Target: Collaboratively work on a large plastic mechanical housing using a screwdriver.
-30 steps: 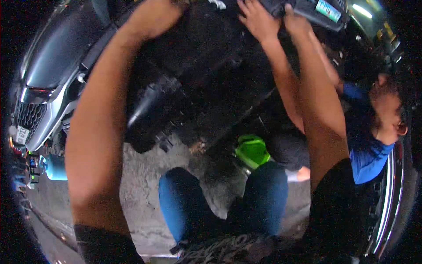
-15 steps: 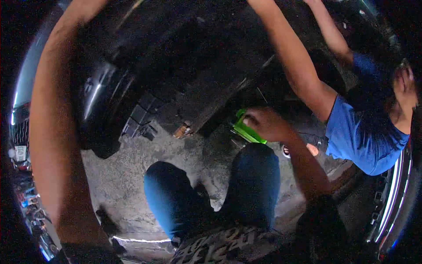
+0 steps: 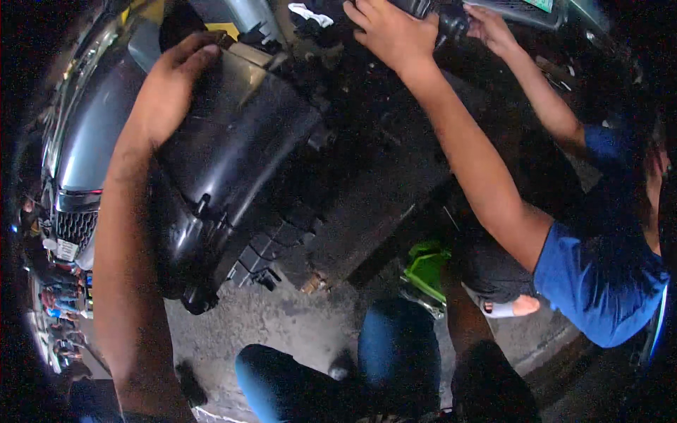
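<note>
While seemingly bracing panel point(image 3: 247, 134) with curled left hand point(image 3: 169, 88), and with dim right hand point(image 3: 453, 271) beside green item point(image 3: 425, 273) right of panel, cannot tell either grip; next needs steadiness.

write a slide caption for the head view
Left hand at the upper end of a glossy black curved panel, co-worker in a blue shirt at right.

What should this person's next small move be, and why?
Perhaps bring the right hand up from the green container to the dark molded panel: the left hand alone is at its upper edge, though shadow hides whether the right holds anything.
</note>
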Motion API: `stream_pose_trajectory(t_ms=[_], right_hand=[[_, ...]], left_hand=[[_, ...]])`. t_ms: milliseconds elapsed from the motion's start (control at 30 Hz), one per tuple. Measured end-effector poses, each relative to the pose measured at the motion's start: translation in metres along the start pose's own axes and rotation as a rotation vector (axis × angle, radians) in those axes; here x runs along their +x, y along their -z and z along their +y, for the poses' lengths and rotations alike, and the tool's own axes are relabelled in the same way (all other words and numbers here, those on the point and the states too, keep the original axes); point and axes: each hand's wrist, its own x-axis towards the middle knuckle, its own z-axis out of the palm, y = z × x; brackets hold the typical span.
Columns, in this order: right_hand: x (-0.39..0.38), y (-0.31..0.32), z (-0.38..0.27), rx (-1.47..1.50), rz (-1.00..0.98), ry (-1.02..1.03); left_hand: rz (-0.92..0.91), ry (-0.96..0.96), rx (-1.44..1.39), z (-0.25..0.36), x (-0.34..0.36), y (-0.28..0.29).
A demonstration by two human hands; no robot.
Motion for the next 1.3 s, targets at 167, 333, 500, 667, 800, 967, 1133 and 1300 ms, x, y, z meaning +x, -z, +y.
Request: stream_pose_trajectory(t_ms=[167,333,500,667,800,967,1133,1300], right_hand=[[0.151,-0.082,-0.033,0.088,-0.283,-0.108],[0.168,-0.109,-0.022,0.018,-0.339,-0.141],[0.169,-0.113,-0.018,0.140,-0.246,-0.097],[0.009,-0.109,0.029,1.011,-0.082,-0.049],[-0.249,0.005,0.075,3.276,-0.865,-0.096],[-0.351,0.091,0.080,3.360,-1.391,-0.154],[-0.293,0.018,0.095,3.361,-1.470,-0.279],[-0.237,-0.007,0.091,3.365,-1.555,-0.777]], left_hand=[[-0.093,0.173,-0.186,0.005,0.002,0.000],[-0.052,0.171,-0.056,0.011,-0.002,0.002],[-0.042,0.067,-0.067,0.007,0.002,0.002],[-0.066,0.085,-0.136,0.003,0.003,0.000],[-0.112,0.153,-0.120,0.000,0.005,0.001],[-0.103,0.096,-0.070,-0.016,0.008,0.004],[-0.148,0.045,-0.008,-0.030,0.015,0.006],[-0.154,0.012,-0.036,-0.020,0.016,0.006]])
